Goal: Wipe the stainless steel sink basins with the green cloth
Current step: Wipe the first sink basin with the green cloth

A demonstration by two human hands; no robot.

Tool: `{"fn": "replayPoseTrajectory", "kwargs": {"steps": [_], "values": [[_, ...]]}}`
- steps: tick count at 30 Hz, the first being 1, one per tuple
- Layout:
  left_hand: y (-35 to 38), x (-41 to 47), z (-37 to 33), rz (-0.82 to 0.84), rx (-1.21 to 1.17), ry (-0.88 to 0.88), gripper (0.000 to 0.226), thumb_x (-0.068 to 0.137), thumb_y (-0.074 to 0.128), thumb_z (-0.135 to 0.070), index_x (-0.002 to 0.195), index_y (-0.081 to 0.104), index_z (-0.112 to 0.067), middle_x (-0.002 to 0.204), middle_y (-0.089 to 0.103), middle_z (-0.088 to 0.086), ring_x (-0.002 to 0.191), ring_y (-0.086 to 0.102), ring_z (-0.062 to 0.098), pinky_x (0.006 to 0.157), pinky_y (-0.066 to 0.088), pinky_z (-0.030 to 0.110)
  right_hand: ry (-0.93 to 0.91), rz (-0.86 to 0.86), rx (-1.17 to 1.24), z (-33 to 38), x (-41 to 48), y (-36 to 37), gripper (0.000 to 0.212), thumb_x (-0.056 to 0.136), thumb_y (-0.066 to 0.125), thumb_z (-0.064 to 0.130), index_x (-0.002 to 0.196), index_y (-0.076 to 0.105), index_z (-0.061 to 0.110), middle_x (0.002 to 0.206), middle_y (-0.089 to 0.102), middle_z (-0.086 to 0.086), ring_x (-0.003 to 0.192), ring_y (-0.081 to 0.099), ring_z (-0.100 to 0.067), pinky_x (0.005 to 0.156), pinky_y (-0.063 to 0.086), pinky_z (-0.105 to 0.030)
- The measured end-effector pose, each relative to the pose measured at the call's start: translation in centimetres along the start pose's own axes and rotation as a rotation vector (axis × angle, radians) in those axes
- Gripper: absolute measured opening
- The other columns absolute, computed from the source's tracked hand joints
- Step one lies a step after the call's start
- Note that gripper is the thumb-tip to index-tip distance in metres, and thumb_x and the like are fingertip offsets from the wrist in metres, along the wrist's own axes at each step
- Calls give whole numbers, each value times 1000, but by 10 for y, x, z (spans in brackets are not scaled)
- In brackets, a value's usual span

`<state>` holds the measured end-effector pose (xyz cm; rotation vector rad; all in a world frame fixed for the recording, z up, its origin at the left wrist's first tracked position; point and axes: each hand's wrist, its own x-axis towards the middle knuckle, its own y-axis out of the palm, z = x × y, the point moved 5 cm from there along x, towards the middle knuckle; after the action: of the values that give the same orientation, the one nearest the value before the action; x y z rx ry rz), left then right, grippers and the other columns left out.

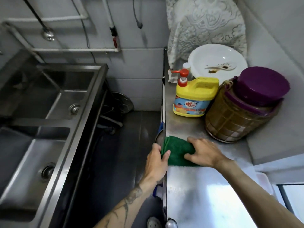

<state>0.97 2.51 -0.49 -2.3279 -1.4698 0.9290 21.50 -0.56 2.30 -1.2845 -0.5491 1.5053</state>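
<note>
A folded green cloth point(176, 150) lies at the left edge of a steel counter point(205, 195). My left hand point(156, 162) grips the cloth's left end, thumb on top, fingers curled under the counter's edge. My right hand point(204, 153) presses flat on the cloth's right part, fingers spread. The stainless steel sink stands apart on the left, with a far basin point(54, 99) and a near basin point(24, 170), each with a round drain.
On the counter behind the cloth stand a yellow dish-soap bottle point(192, 97) with an orange pump, a brown jar with a purple lid point(243, 109) and a white bowl point(217, 60). A dark floor gap point(128, 153) separates sink and counter. A ladle point(46, 33) hangs on the tiled wall.
</note>
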Motion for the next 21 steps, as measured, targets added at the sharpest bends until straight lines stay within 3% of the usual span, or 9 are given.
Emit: {"fn": "replayPoseTrajectory", "kwargs": {"steps": [3,8,12,17,21], "values": [[-42,-16,16,-88,-77,1,24,105,58,-45,104,42,-28,88,56,0,78,51,20,61,37,35,-59,54,185,44,-6,0,34,74,66,50,97,49,32,90,68,9,86,65,-14,73,54,-38],[-146,-74,52,-333,-209,56,15,104,63,-36,106,49,-31,82,64,-1,73,62,19,69,52,48,-246,178,473,157,-18,13,29,80,71,46,106,61,39,95,76,11,86,72,-4,82,60,-39],[-222,-135,99,-537,-281,55,8,104,65,-31,109,58,-31,90,69,-17,81,67,6,73,56,34,-365,233,543,265,-41,34,35,84,72,61,102,60,34,96,75,14,88,72,-2,82,59,-33],[-316,-259,198,-848,-379,-53,8,103,65,-36,111,64,-34,96,73,-15,91,69,2,80,56,26,-567,358,496,433,-98,105,31,87,73,54,102,61,30,96,76,14,90,72,0,86,58,-35],[-368,-371,288,-1050,-369,-191,4,104,66,-31,105,63,-34,92,71,-13,87,66,-2,75,46,12,-688,499,494,551,-160,191,31,87,76,46,108,64,27,101,77,10,95,73,-6,91,58,-43]]}}
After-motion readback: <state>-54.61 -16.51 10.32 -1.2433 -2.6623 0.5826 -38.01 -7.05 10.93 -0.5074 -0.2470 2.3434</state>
